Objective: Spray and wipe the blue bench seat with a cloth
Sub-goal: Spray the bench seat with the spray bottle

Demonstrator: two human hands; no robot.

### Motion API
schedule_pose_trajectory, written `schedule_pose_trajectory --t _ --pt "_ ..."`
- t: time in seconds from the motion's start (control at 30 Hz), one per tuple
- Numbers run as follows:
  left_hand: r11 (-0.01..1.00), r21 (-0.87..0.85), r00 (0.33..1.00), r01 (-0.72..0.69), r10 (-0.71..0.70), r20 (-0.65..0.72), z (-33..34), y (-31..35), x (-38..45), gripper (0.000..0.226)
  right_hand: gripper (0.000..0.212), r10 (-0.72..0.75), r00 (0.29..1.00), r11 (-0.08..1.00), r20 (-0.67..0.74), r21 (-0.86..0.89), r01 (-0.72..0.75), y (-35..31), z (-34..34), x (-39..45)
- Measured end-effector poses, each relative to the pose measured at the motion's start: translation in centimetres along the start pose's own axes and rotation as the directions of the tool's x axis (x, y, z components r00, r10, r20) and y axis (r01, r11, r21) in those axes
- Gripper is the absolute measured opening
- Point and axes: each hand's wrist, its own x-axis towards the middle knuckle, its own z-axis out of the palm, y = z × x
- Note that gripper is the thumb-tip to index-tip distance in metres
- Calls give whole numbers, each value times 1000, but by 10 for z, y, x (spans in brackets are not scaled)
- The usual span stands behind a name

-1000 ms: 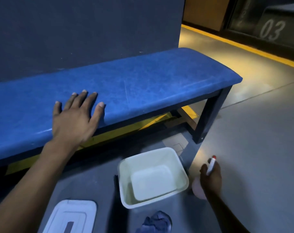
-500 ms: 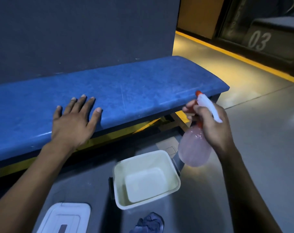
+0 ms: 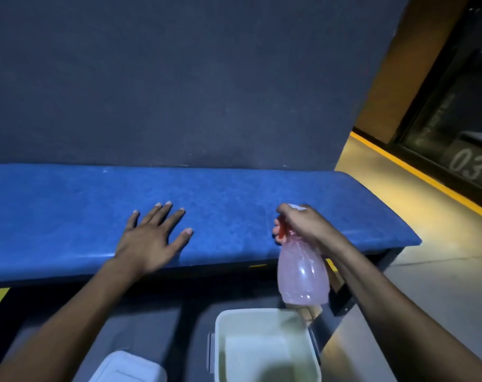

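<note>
1. Head view: the left hand point(image 3: 151, 238) lies flat on the blue bench point(image 3: 234, 194), fingers point(image 3: 176, 216) spread, holding nothing.
2. The right hand point(image 3: 303, 224) has its fingers wrapped around one pink spray bottle point(image 3: 303, 274), held over the bench's front edge.
3. One white tub point(image 3: 264, 348) and one white lid point(image 3: 129, 368) sit on the floor below.

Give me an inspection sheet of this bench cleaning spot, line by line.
Surface: blue bench seat bare apart from the resting hand; faint scuffs.
Job's things: pink spray bottle held at the seat's front edge; cloth not in view.
Clutter: white tub and white lid on the floor below.
Hands: left hand flat, fingers spread on the seat; right hand in a grip around the bottle's neck.
Cables: nothing seen.
Surroundings: dark wall; yellow floor stripe; "03" marking.
</note>
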Motion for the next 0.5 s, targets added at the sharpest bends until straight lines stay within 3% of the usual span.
schedule_pose_trajectory --t 0.27,0.5 --pt "999 -17 997 -29 28 -77 9 -1 6 77 22 46 978 995 -202 -73 -62 22 -19 8" --pt "1000 -10 995 -19 18 -101 13 -1 7 77 32 59 970 975 -236 -194 -106 30 -37 8"
